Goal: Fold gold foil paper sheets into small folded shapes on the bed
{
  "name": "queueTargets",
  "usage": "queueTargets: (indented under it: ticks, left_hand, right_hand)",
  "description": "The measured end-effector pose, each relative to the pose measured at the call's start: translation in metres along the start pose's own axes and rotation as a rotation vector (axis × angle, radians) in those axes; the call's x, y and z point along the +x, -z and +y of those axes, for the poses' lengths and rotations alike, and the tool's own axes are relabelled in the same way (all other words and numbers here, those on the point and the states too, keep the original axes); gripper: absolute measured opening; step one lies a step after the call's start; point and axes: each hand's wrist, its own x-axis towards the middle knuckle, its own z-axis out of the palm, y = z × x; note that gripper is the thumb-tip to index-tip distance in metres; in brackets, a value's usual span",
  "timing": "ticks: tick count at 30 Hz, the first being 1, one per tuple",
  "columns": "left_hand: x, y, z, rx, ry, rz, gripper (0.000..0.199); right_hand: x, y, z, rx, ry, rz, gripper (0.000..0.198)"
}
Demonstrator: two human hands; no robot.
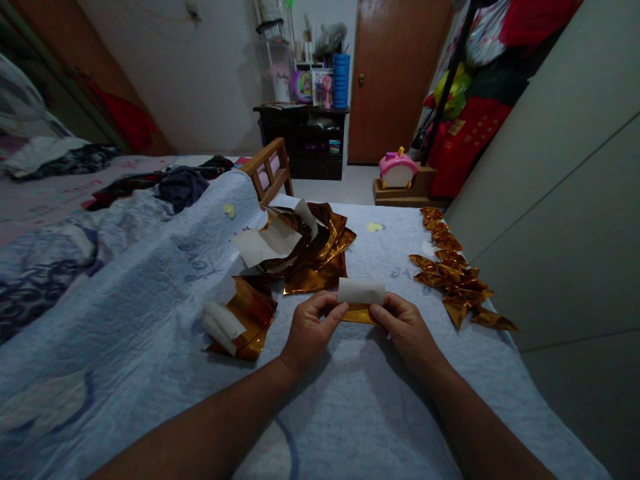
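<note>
Between my hands is a gold foil paper (361,292), its white backing showing on the upper part and a gold strip along the lower edge. My left hand (313,330) pinches its left end between thumb and fingers. At the right end, my right hand (404,328) grips it the same way, thumb on top. Just beyond lies a loose pile of gold foil sheets (320,270), some curling to show white backs. Left of my left hand rests a smaller curled stack of foil sheets (250,320). Folded gold pieces (453,277) lie in a heap along the right side.
A pale blue quilted cover (345,413) spreads under everything, rising in a fold at left. A wooden rail (273,170) stands at the far edge. Close on the right is a pale cabinet wall (565,200). A pink toy case (397,170) sits beyond the bed.
</note>
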Motion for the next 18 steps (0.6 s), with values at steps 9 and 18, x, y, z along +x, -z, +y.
queueTargets:
  ticks: [9,18]
  left_hand:
    - [0.0008,0.0005,0.0015,-0.027,-0.021,0.004,0.018]
    - [0.0023,-0.0010,0.0027,-0.104,0.006,0.035,0.016]
  right_hand:
    - [0.0009,0.0006,0.0022,0.007,0.015,-0.002,0.026]
    - [0.0011,-0.0004,0.0016,0.040,0.012,-0.012,0.026]
